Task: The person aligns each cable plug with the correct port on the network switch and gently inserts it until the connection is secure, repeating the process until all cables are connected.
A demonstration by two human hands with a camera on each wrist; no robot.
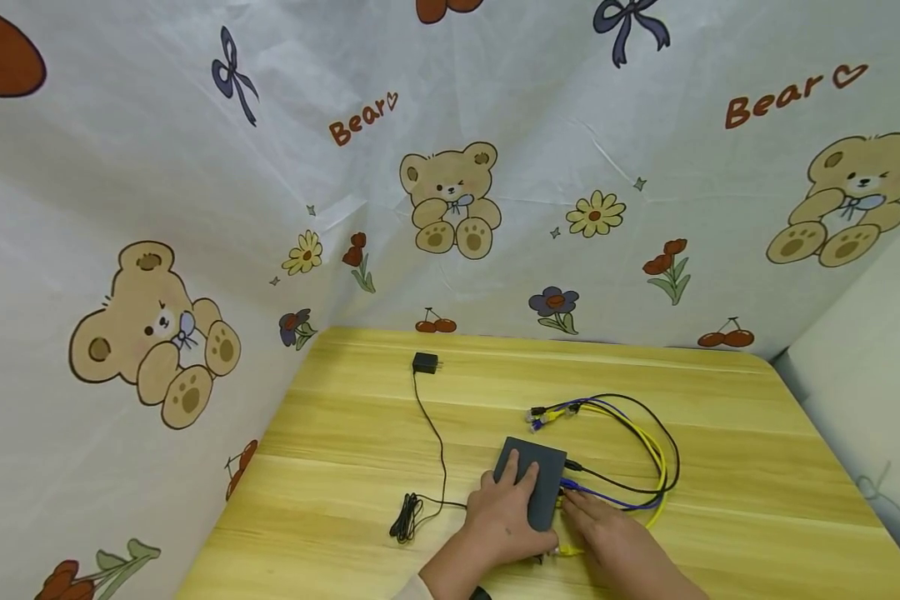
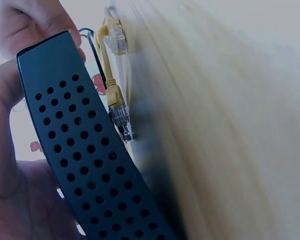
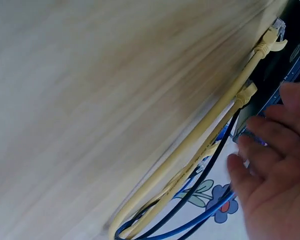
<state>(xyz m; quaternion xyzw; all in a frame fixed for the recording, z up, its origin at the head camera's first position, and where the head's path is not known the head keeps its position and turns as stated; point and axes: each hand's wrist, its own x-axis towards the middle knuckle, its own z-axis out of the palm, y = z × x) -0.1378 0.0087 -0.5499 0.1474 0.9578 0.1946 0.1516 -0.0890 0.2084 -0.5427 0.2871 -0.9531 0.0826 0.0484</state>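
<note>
My left hand (image 1: 495, 521) grips a flat dark network switch (image 1: 546, 479), with spread fingers over its top and the thumb at the near edge. The left wrist view shows the vent holes in its side. Close against the switch's right side, where cables meet it, are the fairly straight fingers of my right hand (image 1: 615, 533). A black network cable (image 1: 607, 477) and a blue network cable (image 1: 603, 497) run from that side. A yellow cable plug (image 3: 270, 40) with its clear end showing lies by the switch's near end; another yellow plug (image 3: 246, 94) sits beside it.
The cables loop right and back to several loose plugs (image 1: 543, 419) behind the switch. A black power adapter (image 1: 425, 363) stands at the back left, its cord bundled (image 1: 405, 517) left of my hand. A bear-print cloth (image 1: 450, 283) hangs behind the wooden table (image 1: 330, 467).
</note>
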